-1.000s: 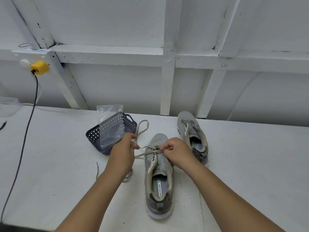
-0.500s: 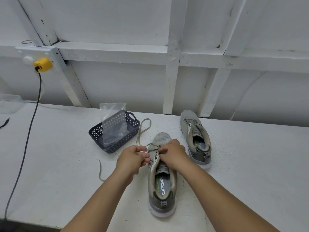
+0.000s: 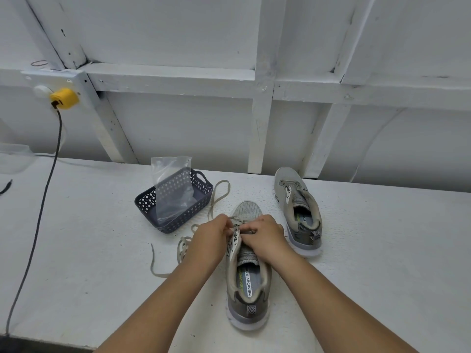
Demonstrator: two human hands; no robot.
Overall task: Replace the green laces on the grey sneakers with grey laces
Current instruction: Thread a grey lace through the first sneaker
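Grey mesh sneaker (image 3: pixel 248 271) lies at lower centre of the white bench (image 3: pixel 89 250), toe pointing away. Both hands meet over its front eyelets: left hand (image 3: pixel 210 242) pinches the pale grey lace (image 3: pixel 216 197), which trails up-left; right hand (image 3: pixel 263 236) curls on the tongue side.

A garage or shed-like workshop: bare white-painted timber wall framing (image 3: pixel 262 123) with studs and diagonal braces, a rough white-painted surface (image 3: pixel 382 250) built against it, and a yellow plug (image 3: pixel 63 98) with a dark cord (image 3: pixel 38 225) at an exposed outlet.
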